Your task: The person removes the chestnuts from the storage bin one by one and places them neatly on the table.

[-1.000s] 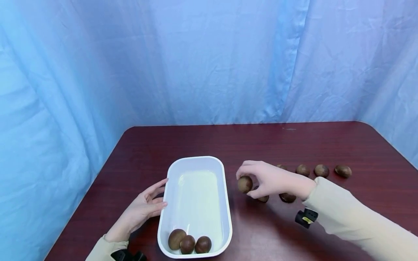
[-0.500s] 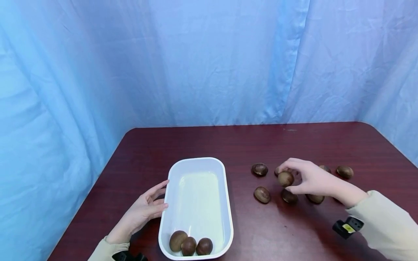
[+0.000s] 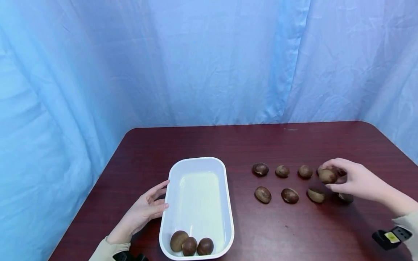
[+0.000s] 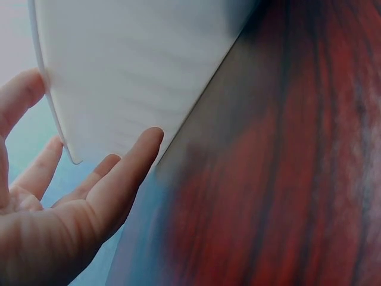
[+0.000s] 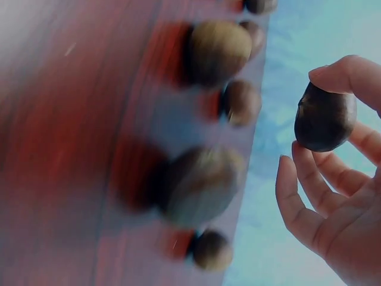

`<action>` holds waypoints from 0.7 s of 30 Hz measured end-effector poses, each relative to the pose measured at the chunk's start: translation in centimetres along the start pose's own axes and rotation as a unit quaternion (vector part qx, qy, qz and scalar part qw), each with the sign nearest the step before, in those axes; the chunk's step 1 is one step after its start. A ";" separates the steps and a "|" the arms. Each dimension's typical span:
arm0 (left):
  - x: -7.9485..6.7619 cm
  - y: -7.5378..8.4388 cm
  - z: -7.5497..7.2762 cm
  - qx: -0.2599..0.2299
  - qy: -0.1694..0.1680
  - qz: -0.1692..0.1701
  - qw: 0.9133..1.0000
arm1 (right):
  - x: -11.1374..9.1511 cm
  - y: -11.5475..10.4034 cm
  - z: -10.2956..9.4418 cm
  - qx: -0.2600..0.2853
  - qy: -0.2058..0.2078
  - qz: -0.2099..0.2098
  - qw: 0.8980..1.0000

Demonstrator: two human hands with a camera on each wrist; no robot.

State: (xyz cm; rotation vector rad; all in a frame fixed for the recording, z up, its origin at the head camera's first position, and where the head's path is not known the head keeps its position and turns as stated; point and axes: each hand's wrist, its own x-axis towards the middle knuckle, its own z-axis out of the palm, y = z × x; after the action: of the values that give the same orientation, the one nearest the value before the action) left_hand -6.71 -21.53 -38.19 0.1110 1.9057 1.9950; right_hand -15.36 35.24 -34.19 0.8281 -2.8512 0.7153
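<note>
Between the thumb and fingers of my right hand [image 3: 360, 181] is a brown chestnut [image 3: 327, 176], pinched above the table at the right. The right wrist view shows this chestnut [image 5: 324, 122] held off the surface. My left hand [image 3: 140, 214] touches the left side of a white plastic tray [image 3: 200, 199] with extended fingertips. In the left wrist view, those fingers [image 4: 140, 155] lie against the tray's outer wall [image 4: 143, 65]. At the tray's near end lie three chestnuts, one of them lighter brown [image 3: 178, 240].
Several chestnuts lie in two rows on the dark red table [image 3: 183, 141], among them a front-row one [image 3: 262, 194] and a back-row one [image 3: 260, 169]. My right hand partly hides those at the right end. Blue curtains [image 3: 209, 65] hang behind the table.
My right hand has moved to the right along the rows, carrying the chestnut from near the tray to the right end. The left hand stays at the tray.
</note>
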 end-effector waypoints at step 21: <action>0.1 -0.2 -0.1 -0.001 0.001 -0.001 1.000 | -4.8 8.4 -1.7 -0.080 -0.051 0.176 0.980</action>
State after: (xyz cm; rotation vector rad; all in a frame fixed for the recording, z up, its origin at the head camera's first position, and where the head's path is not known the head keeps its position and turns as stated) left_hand -6.83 -21.58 -38.42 0.1074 1.9044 1.9966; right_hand -15.80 44.58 -37.11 0.3508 -3.1352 0.4744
